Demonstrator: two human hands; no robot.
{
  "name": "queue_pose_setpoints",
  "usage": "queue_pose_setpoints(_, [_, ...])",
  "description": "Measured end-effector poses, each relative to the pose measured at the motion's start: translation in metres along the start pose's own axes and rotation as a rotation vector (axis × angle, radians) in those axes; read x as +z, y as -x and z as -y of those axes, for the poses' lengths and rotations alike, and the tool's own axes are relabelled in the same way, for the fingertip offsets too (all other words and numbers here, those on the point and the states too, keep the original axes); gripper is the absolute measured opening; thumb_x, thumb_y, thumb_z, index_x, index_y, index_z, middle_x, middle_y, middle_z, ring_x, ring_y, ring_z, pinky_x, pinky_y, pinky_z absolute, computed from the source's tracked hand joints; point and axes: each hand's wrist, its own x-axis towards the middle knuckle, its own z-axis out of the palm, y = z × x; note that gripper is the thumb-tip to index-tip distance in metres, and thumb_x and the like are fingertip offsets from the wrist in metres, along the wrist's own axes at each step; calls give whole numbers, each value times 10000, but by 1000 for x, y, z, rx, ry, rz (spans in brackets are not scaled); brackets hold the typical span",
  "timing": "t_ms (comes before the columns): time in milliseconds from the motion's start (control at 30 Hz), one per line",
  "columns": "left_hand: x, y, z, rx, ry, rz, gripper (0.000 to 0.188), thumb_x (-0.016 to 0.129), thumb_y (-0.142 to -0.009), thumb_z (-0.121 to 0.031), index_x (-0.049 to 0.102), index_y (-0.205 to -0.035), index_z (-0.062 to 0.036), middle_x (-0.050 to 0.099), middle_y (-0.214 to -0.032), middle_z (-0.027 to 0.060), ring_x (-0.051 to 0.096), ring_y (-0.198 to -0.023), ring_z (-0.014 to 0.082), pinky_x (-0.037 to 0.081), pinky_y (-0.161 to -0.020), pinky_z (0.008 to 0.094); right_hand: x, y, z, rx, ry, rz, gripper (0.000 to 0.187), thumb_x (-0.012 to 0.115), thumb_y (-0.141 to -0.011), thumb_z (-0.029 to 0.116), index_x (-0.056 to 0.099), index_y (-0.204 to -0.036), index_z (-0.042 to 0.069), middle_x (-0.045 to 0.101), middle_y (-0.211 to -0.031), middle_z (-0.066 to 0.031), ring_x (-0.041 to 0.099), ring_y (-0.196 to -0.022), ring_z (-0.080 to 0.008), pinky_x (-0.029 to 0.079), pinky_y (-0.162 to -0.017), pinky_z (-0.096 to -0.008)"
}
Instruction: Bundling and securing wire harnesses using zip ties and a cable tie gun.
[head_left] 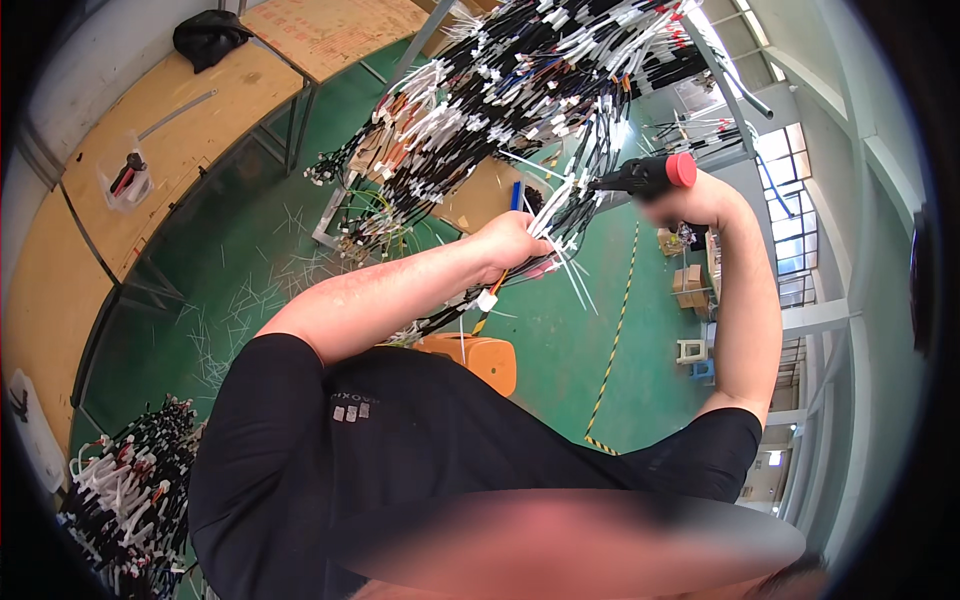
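Wire bundle [572, 218] sits in the left hand's [508, 243] curled fingers, with white zip ties [578, 280] poking past them. The right hand [695, 203] grips a black tool [635, 178], nose near the wires. Best hold wires snug, tool straight. Far below the left fingers: an orange stool [492, 366].

One bare left hand [510, 240], one bare right hand [695, 202]; one black handheld tool with a round red end [650, 177]. Two large masses of black and white cables [500, 105], their strands too many to count. One orange plastic stool [490, 367], one small white stool [691, 351], one small blue stool [702, 371]. One crumpled black bag [210, 40]; one clear plastic tray [122, 201].
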Motion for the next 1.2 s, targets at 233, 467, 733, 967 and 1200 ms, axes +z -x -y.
queue_pose_setpoints(233, [6,8,-3,36,-132,-93,108,663,-1027,-12,689,-1127,19,753,-972,107,709,-787,156,603,-695,330,-3,-9,-2,-130,388,-20,345,856,-777,95,741,-1097,40,760,-929,-65,703,-831,-189,573,-770,-360])
queue_pose_setpoints(467, [9,18,-5,138,-339,-200,117,697,-1005,-63,674,-1083,21,767,-947,113,733,-763,148,599,-690,315,-18,-16,1,10,96,91,357,827,-772,53,754,-1121,50,772,-948,-58,728,-848,-189,582,-725,-367])
queue_pose_setpoints(733, [9,24,-9,187,-651,-252,185,703,-997,-135,655,-1076,26,776,-871,120,761,-744,156,599,-709,344,-22,-30,9,90,46,196,352,789,-784,14,734,-1130,44,754,-904,-64,725,-796,-194,580,-630,-383])
queue_pose_setpoints(967, [4,20,-4,224,-697,-288,195,703,-990,-129,637,-1073,34,776,-861,128,764,-740,174,600,-704,352,-16,-39,25,-10,428,196,347,789,-783,74,743,-1127,75,752,-889,-47,686,-735,-167,558,-615,-354])
queue_pose_setpoints(1200, [6,27,-3,267,-660,-291,221,715,-986,-131,602,-1053,47,773,-869,154,778,-765,217,611,-685,377,-6,-44,7,-83,297,217,342,769,-758,31,743,-1098,53,762,-921,-30,693,-779,-138,565,-678,-317])
